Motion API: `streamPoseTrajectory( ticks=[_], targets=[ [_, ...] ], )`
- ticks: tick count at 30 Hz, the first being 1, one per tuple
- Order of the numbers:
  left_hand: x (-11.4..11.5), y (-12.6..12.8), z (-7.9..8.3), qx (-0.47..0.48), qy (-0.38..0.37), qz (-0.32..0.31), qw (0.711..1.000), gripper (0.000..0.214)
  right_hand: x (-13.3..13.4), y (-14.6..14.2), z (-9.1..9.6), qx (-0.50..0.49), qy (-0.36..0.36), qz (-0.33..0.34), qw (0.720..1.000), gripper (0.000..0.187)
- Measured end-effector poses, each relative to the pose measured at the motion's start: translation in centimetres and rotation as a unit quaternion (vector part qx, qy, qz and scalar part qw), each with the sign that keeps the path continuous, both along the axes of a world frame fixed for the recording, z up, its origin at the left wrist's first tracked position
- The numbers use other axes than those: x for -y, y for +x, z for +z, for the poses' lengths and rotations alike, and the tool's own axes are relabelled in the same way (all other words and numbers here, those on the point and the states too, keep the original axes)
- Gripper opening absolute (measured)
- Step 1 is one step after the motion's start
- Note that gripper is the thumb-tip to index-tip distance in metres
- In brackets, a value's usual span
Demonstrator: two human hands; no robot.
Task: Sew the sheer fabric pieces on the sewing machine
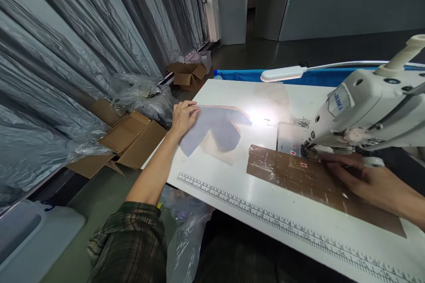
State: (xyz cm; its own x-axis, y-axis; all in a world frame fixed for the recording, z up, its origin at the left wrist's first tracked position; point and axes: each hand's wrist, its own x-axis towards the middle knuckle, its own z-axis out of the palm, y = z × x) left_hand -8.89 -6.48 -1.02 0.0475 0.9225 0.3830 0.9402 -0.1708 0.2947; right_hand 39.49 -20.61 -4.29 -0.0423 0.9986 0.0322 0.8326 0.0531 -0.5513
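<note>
My left hand (pixel 183 117) reaches out to the far left edge of the white sewing table (pixel 252 203) and pinches the corner of a grey-blue cut fabric piece (pixel 212 129) that lies on a small stack of pale pieces. My right hand (pixel 361 177) rests flat with fingers stretched on a brown cardboard sheet (pixel 299 177), just under the needle end of the white sewing machine (pixel 368 110).
A lit lamp on a flexible arm (pixel 282 73) shines on the table. A ruler strip (pixel 265 214) runs along the near edge. Open cardboard boxes (pixel 128 141) and plastic sheeting (pixel 66 53) fill the floor at left. A plastic bag (pixel 187 239) hangs below the table.
</note>
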Motion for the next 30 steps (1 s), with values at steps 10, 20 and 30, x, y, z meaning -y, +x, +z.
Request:
streamPoseTrajectory(
  ticks=[10,20,30],
  targets=[
    [9.4,12.3,0.8,-0.035,-0.058,-0.464,0.884,0.02,4.6,-8.2,4.4,-0.047,0.107,0.23,0.966,0.068],
    [13.0,17.6,4.1,0.221,-0.197,-0.551,0.78,0.021,7.2,-5.7,3.6,-0.191,-0.172,0.228,0.939,0.035],
    [7.6,18.6,-0.8,0.137,-0.163,-0.281,0.936,0.025,2.1,-0.3,2.0,-0.265,-0.157,-0.029,0.951,0.033]
  ],
)
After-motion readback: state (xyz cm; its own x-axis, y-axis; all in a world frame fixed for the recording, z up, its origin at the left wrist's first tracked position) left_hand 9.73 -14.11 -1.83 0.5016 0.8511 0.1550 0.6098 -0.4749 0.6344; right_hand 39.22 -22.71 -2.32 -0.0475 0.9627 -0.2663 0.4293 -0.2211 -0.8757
